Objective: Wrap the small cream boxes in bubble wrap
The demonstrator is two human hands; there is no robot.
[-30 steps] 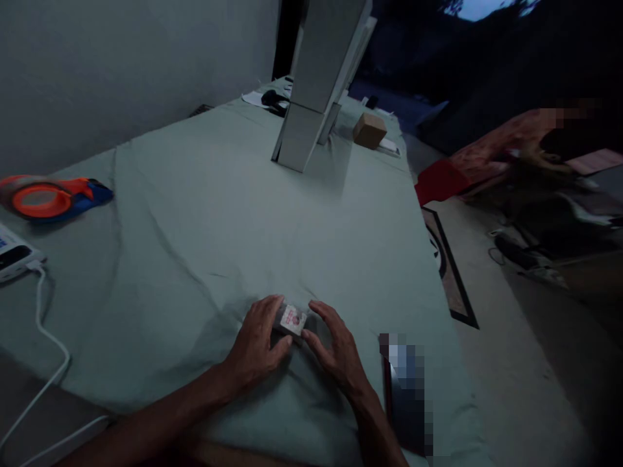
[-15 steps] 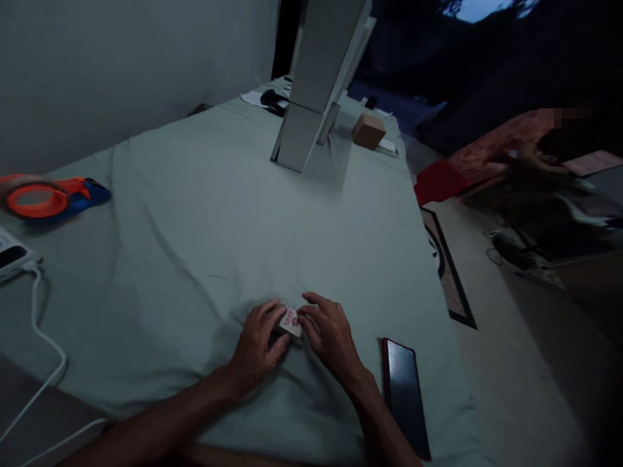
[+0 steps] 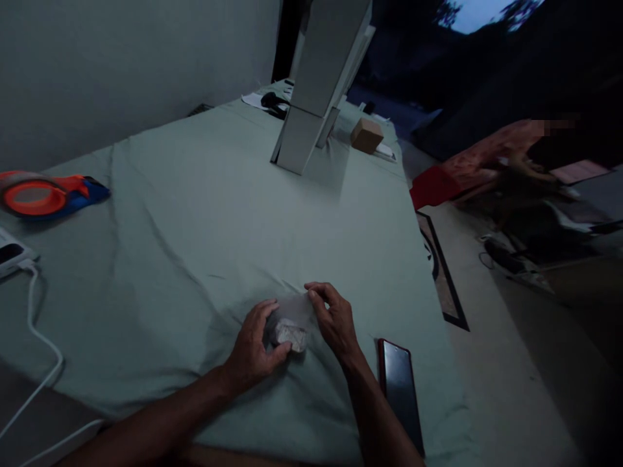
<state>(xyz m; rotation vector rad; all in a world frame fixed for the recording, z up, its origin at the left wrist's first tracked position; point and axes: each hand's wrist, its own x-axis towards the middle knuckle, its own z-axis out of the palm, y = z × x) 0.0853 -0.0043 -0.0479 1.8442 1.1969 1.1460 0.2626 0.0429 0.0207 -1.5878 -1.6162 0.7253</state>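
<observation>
My left hand [image 3: 256, 340] curls around a small, pale, block-like packet [image 3: 292, 336] on the cloth, its thumb at the near edge and its fingers at the far left. The packet's top carries a faint pattern that is too dim to read. My right hand [image 3: 333, 318] is up and to the right of the packet, thumb and forefinger pinched at the corner of a thin, pale sheet [image 3: 294, 305]. That sheet spans the gap between both hands; it looks see-through or smeared by motion, I cannot tell which.
A phone [image 3: 402, 389] lies right of my right forearm on the green cloth [image 3: 219, 214]. At the left are an orange and blue tape dispenser [image 3: 43, 194] and a white device [image 3: 14, 253] with a cable. A white pillar-like stand [image 3: 306, 123] and a brown box [image 3: 366, 135] stand farther back.
My right hand has moved slightly up and away from the packet, with the pale sheet at its fingertips. The red print on the packet's top no longer shows. My left hand stays around the packet.
</observation>
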